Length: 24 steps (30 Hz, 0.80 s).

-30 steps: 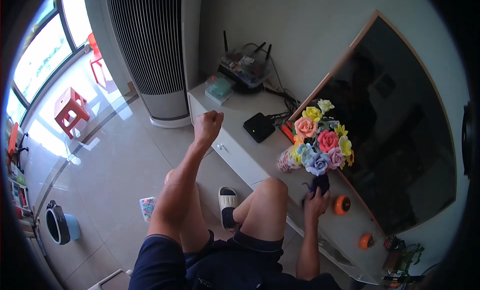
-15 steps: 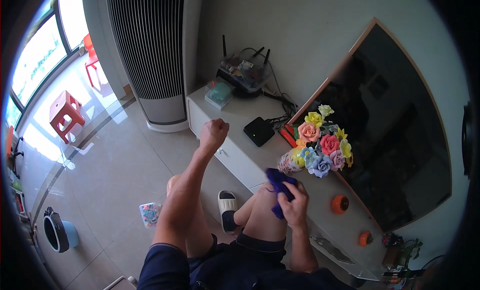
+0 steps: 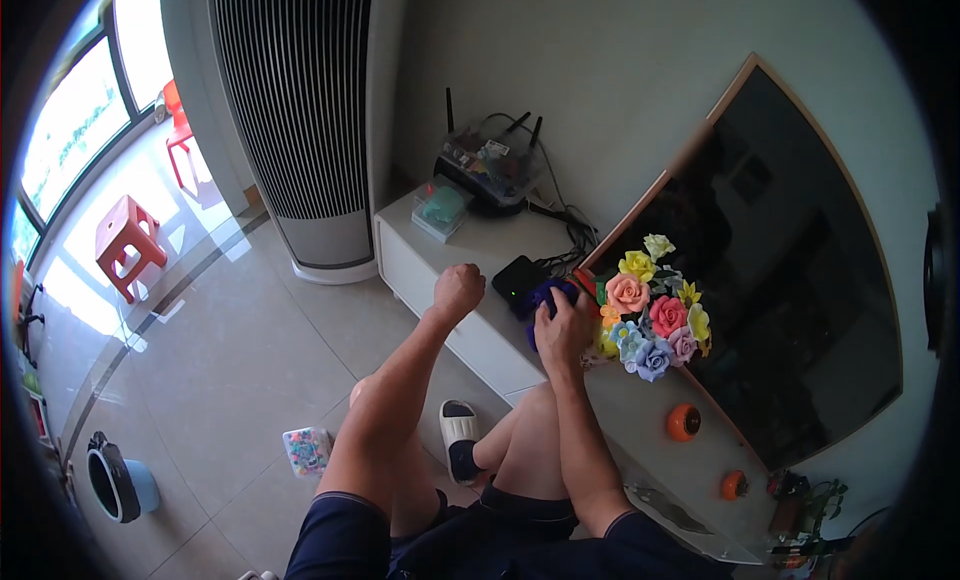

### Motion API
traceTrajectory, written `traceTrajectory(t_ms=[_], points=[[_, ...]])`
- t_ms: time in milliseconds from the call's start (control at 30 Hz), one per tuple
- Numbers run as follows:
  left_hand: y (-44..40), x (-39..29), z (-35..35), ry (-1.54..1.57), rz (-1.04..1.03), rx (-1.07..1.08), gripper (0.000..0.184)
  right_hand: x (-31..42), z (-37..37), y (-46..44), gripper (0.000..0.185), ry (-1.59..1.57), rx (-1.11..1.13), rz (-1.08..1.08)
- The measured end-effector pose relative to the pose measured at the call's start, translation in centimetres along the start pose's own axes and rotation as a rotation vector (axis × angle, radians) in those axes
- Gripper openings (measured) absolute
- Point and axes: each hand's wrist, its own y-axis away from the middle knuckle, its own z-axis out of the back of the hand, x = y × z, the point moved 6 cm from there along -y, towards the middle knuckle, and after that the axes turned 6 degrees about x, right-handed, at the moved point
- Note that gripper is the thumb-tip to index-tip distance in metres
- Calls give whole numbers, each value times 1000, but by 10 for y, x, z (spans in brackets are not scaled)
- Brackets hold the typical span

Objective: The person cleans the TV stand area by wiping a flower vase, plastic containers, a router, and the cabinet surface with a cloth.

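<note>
My right hand (image 3: 563, 328) grips a purple cloth (image 3: 541, 302) and presses it on the top of the white TV cabinet (image 3: 520, 242). The cloth lies between a black set-top box (image 3: 519, 283) and a vase of colourful artificial flowers (image 3: 655, 315), whose vase is mostly hidden by the hand and blooms. My left hand (image 3: 460, 292) is closed in a fist over the cabinet's front edge, with nothing showing from it.
A router with antennas (image 3: 487, 170) and a small clear box (image 3: 440, 210) stand at the cabinet's far end. Behind leans a dark TV (image 3: 790, 270). Two orange ornaments (image 3: 684, 422) sit nearer. A bin (image 3: 120, 480), a box of beads (image 3: 307, 451) and a red stool (image 3: 130, 245) are on the floor.
My right hand has carried the purple cloth forward from above my knee to the cabinet top by the set-top box. My left fist has shifted right and slightly down.
</note>
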Motion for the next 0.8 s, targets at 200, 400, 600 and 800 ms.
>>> traceTrajectory(t_ms=[200, 400, 600, 800], points=[[-18, 12, -18, 51, -5, 9, 22, -26, -66, -11, 34, 111, 246, -6], [-15, -1, -29, 105, 5, 34, 21, -17, -64, -20, 33, 164, 303, -16], [-18, 5, -36, 191, 134, 74, 20, -10, -72, -38, 32, 182, 369, -38], [-20, 11, -37, 240, 168, 101, 20, -6, -96, -73, 29, 116, 369, -1]])
